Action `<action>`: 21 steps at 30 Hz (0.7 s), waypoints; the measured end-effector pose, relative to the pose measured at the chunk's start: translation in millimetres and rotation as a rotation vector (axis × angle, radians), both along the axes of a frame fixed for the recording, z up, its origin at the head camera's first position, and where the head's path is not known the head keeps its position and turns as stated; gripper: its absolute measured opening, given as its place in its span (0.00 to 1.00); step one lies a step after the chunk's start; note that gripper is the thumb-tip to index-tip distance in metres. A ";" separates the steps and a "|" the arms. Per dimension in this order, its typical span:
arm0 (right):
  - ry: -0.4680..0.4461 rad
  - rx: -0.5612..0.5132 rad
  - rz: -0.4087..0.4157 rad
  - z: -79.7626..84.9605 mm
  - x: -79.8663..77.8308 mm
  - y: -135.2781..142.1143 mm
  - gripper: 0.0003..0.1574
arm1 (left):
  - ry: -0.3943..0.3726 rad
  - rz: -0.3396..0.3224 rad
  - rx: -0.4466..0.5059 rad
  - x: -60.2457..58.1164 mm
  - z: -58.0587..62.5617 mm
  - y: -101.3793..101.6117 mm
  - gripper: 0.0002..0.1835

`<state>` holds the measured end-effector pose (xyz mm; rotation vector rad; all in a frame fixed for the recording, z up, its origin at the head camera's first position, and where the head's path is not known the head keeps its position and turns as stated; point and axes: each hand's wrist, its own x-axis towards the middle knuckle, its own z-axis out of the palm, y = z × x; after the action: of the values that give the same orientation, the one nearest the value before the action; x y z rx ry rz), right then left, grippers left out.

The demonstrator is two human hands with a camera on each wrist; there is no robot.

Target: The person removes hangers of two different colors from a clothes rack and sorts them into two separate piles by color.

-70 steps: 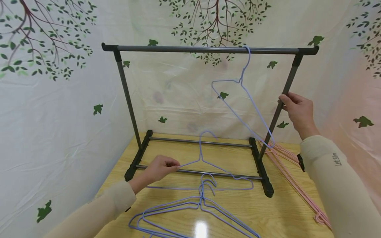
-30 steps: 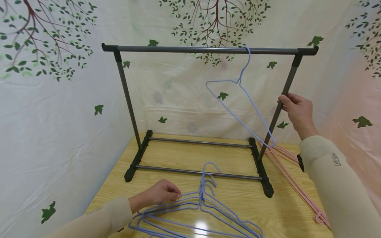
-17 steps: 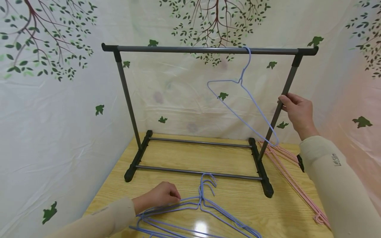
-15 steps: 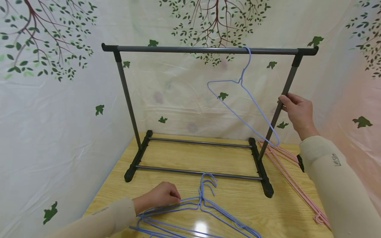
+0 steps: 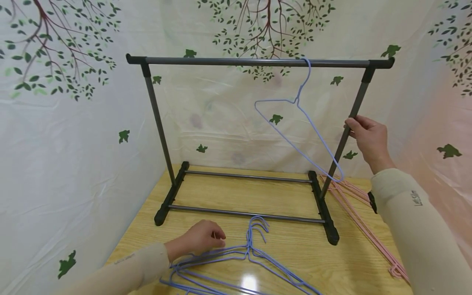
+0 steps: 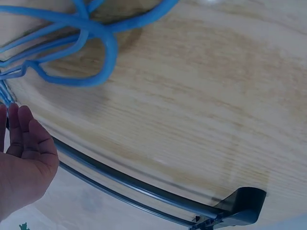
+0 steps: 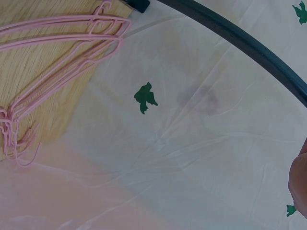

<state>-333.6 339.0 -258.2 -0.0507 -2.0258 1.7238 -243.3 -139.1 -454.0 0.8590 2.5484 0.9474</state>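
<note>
My left hand (image 5: 197, 238) is just above the left arms of a pile of blue wire hangers (image 5: 236, 259) on the table. Its fingers (image 6: 29, 132) are loosely bent, with nothing visible between them and the thumb. The pile's hooks point toward the rack. My right hand (image 5: 370, 137) grips the right upright of a dark metal garment rack (image 5: 221, 61); only an edge of that hand enters the right wrist view. One blue hanger (image 5: 287, 137) hangs from the top bar, right of centre, its body tilted down to the right.
Several pink hangers (image 5: 363, 223) lie on the wooden table (image 5: 236, 192), beyond the rack's right foot (image 5: 324, 213). Behind the rack is a pale sheet (image 5: 221, 123) printed with branches and green leaf shapes. The rack's lower bars (image 5: 243, 212) run low across the table.
My left hand has lowered a blue hanger onto the pile, let go of it and lifted slightly. The hanging one swings a little. My right hand has stayed on the upright.
</note>
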 end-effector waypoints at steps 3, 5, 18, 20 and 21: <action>-0.007 -0.006 0.002 -0.2 0.7 0.4 0.37 | 0.030 0.014 -0.007 -3.1 3.7 3.5 0.10; -0.016 0.001 -0.001 -0.3 1.1 0.8 0.38 | 0.052 0.023 -0.009 -6.3 6.6 5.9 0.11; 0.012 -0.040 0.021 -0.2 0.1 0.2 0.39 | 0.127 0.119 0.081 -38.3 48.1 30.5 0.16; 0.018 -0.046 0.023 -0.1 -0.3 -0.2 0.39 | 0.159 0.155 0.073 -42.4 57.2 37.4 0.16; 0.014 -0.038 0.021 0.0 -0.6 -0.3 0.39 | 0.170 0.175 0.075 -44.0 62.2 41.0 0.16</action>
<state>-334.2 338.7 -258.2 -0.0299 -1.9898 1.7709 -287.4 -98.2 -391.8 0.7772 2.7870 1.0685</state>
